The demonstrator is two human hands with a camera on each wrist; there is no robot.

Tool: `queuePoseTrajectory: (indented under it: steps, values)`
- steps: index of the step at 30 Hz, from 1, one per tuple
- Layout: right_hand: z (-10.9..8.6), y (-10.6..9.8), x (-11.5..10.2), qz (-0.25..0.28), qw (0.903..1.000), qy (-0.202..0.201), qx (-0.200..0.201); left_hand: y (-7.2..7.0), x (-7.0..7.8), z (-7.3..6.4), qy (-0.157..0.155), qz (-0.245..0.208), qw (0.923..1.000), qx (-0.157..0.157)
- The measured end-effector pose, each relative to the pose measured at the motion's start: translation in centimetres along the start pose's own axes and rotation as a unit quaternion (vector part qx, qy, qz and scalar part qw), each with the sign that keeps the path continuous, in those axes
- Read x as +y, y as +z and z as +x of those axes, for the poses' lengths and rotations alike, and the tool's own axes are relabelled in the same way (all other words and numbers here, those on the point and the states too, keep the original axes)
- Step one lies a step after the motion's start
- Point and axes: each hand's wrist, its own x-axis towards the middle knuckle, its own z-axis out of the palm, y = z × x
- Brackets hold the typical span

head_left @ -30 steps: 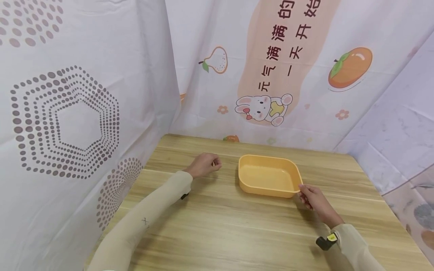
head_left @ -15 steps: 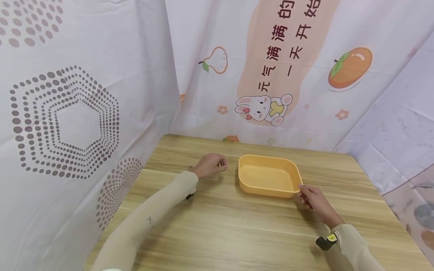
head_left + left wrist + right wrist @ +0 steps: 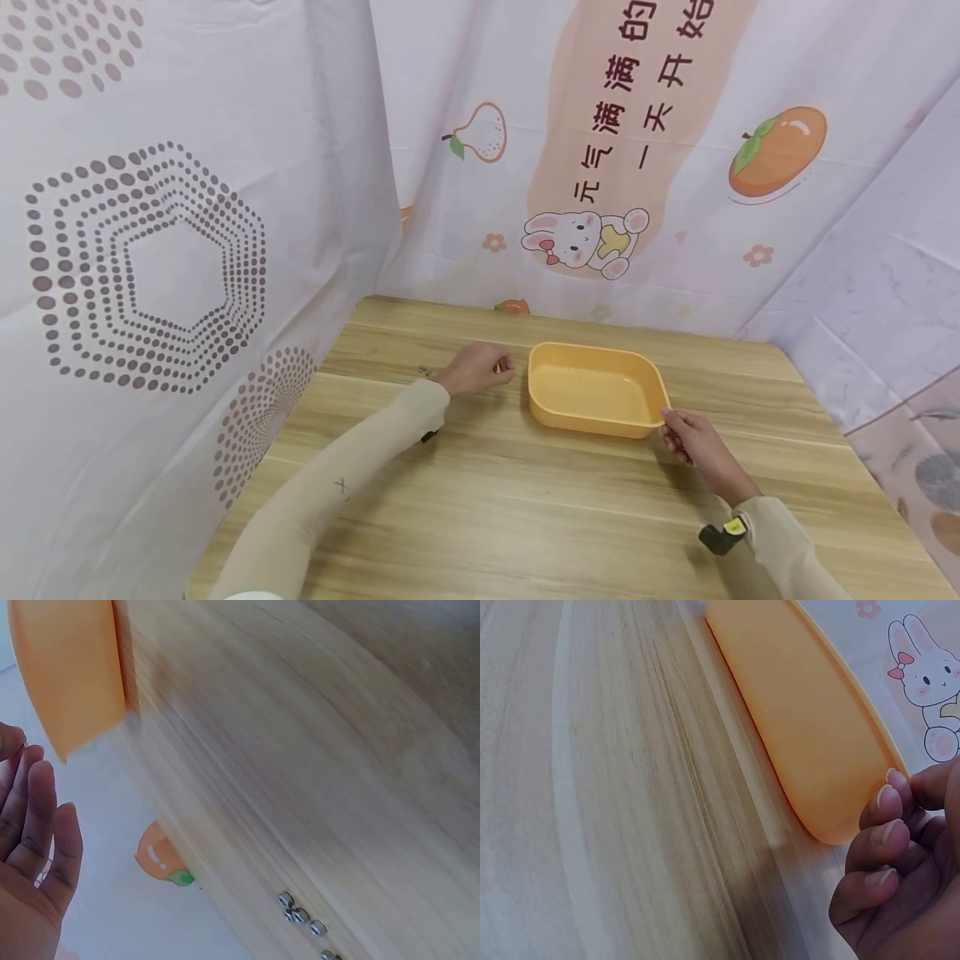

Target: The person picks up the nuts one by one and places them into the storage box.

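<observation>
On the wood-grain tabletop, a yellow-orange tray is set mouth upward, its long axis running left to right between the hands. The tray's near right corner is pinched by the right hand, the nearer one. Just off the tray's left end, the left hand is held with thumb and fingertip together; whether anything is gripped cannot be told. Farther left of the tray, small metal pieces are scattered.

Free room over near tabletop, tray wall just beyond left grip
</observation>
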Motion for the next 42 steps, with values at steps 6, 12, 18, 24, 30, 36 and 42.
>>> queuePoseTrajectory:
  steps: [6, 12, 18, 24, 30, 36, 42]
  values:
    - [0.1, 0.0, 0.2, -0.003, 1.0, -0.001, 0.005, 0.4, 0.3, 0.5, 0.017, -0.003, 0.9998, 0.007]
    - [0.2, -0.1, 0.4, -0.002, 1.0, -0.001, 0.004, 0.8, 0.8, 0.7, 0.027, -0.025, 0.9993, 0.001]
    - [0.2, -0.1, 0.4, -0.004, 1.0, -0.002, 0.002, 1.1, 1.1, 1.0, 0.052, -0.009, 0.9986, -0.002]
    - [0.3, -0.1, 0.5, -0.007, 1.0, -0.003, 0.003, 1.4, 1.4, 1.3, 0.059, 0.0, 0.9982, -0.009]
    - [0.2, 0.0, 0.5, -0.004, 1.0, -0.001, 0.002, 1.6, 1.7, 1.4, 0.055, 0.01, 0.9982, -0.02]
    - [0.2, 0.0, 0.4, -0.001, 1.0, -0.005, 0.0, 1.7, 1.7, 1.5, 0.061, 0.002, 0.9979, -0.021]
    - [0.2, 0.0, 0.5, 0.002, 1.0, -0.001, 0.004, 1.7, 1.9, 1.5, 0.072, 0.007, 0.9968, -0.035]
